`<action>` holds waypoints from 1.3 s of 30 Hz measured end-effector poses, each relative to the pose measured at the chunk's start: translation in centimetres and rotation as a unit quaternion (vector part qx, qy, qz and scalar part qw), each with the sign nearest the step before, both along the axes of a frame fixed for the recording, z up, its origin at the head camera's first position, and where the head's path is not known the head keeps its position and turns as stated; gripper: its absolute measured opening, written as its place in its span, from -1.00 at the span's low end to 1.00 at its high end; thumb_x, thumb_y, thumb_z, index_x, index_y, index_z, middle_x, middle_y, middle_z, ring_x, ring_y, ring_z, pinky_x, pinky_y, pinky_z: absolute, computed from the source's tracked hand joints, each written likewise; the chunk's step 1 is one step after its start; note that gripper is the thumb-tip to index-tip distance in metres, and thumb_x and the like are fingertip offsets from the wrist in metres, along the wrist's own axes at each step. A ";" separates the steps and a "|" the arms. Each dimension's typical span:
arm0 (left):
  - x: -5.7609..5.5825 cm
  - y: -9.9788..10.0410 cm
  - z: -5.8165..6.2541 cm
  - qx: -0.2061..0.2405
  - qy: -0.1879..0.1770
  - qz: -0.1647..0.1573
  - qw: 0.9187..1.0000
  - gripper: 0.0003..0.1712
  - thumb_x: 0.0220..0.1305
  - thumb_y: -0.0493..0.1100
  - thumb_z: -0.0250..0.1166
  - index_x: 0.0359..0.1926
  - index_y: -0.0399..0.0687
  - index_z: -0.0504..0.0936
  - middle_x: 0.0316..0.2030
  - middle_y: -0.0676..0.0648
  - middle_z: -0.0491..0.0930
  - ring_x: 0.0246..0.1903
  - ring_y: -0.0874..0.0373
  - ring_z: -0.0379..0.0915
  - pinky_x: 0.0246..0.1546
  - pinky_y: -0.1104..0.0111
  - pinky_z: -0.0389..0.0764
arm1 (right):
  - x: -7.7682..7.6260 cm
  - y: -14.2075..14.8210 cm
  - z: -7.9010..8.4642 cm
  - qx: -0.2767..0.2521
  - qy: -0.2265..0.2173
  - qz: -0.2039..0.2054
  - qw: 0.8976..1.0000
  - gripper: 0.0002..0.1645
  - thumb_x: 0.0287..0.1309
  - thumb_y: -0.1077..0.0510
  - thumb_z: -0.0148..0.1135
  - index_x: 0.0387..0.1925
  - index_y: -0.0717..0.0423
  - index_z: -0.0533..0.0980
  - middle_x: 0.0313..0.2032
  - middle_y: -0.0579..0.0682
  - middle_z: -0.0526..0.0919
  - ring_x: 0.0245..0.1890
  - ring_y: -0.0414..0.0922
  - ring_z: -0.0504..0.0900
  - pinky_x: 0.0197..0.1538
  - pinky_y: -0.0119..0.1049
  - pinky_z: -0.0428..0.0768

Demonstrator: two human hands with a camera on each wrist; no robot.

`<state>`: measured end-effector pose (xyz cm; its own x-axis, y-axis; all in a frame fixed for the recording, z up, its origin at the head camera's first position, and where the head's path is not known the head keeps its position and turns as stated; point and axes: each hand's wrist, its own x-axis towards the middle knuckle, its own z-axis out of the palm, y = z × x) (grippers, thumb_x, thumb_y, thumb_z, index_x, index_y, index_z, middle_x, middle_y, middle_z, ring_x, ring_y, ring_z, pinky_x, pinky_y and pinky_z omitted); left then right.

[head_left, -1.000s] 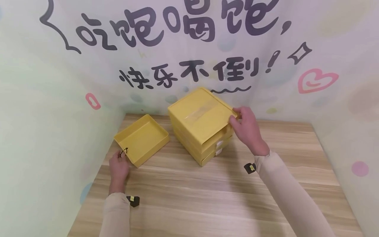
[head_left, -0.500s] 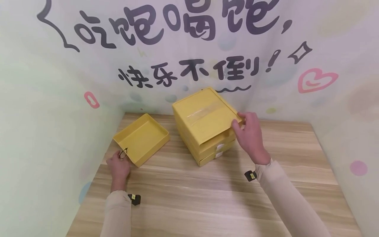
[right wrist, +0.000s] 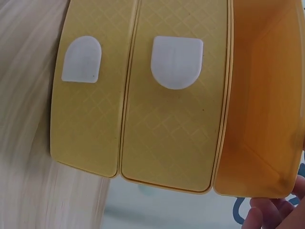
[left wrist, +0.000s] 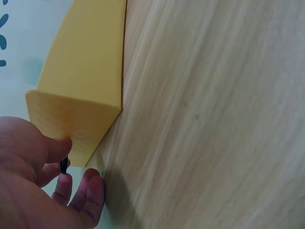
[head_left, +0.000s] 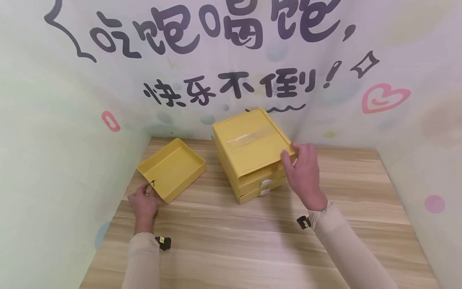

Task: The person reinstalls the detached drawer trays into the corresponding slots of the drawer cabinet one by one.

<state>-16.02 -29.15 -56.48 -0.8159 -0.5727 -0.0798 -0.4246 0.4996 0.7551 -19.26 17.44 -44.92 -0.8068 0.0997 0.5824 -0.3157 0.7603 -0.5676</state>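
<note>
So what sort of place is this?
Probably a booth for tabletop work: patterned walls on three sides of a wood-grain table, with a yellow drawer unit on it.

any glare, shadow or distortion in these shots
Head view: pale glare on the clear tape atop the yellow drawer unit, soft shadow on the table; left wrist view: dark shadow near the bottom; right wrist view: drawer fronts bow, probably lens distortion.

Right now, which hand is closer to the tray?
Left: the left hand pinches the black loop at the tray; the right hand grips the cabinet, farther right.
</note>
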 end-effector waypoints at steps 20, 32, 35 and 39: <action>-0.2 -0.9 0.0 0.031 -0.001 -0.030 0.999 -0.39 0.48 -0.19 0.12 0.42 -0.42 0.29 0.30 -0.47 0.41 0.37 -0.34 0.29 0.42 -0.12 0.27 | -4.9 3.6 6.4 0.097 -0.297 0.196 0.929 -0.15 0.50 -0.18 0.02 0.58 0.15 0.06 0.32 0.33 0.38 0.15 0.22 0.51 0.29 0.19 0.44; -0.4 -0.4 -1.2 0.024 0.013 -0.034 0.999 -0.43 0.50 -0.15 0.13 0.42 -0.33 0.37 0.15 -0.38 0.48 0.20 -0.28 0.41 0.35 -0.11 0.36 | -8.7 3.6 6.2 0.099 -0.338 0.231 0.907 -0.27 0.55 -0.18 -0.07 0.60 -0.14 0.09 0.13 0.24 0.52 0.08 0.13 0.51 0.20 0.08 0.42; -0.4 -0.4 -1.0 0.026 0.013 -0.034 0.999 -0.43 0.51 -0.19 0.10 0.43 -0.36 0.33 0.16 -0.40 0.48 0.18 -0.27 0.43 0.34 -0.11 0.38 | -8.9 3.6 6.1 0.089 -0.359 0.229 0.900 -0.28 0.53 -0.24 -0.08 0.60 -0.28 0.06 0.12 0.21 0.51 0.06 0.12 0.51 0.16 0.06 0.43; -0.3 -0.7 -0.6 0.030 0.004 -0.038 0.999 -0.42 0.51 -0.23 0.06 0.46 -0.37 0.27 0.21 -0.39 0.48 0.16 -0.26 0.45 0.34 -0.10 0.38 | -9.3 3.4 6.0 0.092 -0.362 0.245 0.895 -0.27 0.54 -0.25 -0.10 0.60 -0.30 0.04 0.12 0.20 0.51 0.10 0.10 0.49 0.19 0.06 0.41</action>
<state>-16.29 -29.81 -57.13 -0.8579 -0.5030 -0.1047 -0.3800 0.4841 0.7882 -28.59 20.80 -38.88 -0.8996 -0.4138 -0.1395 -0.2381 0.7327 -0.6375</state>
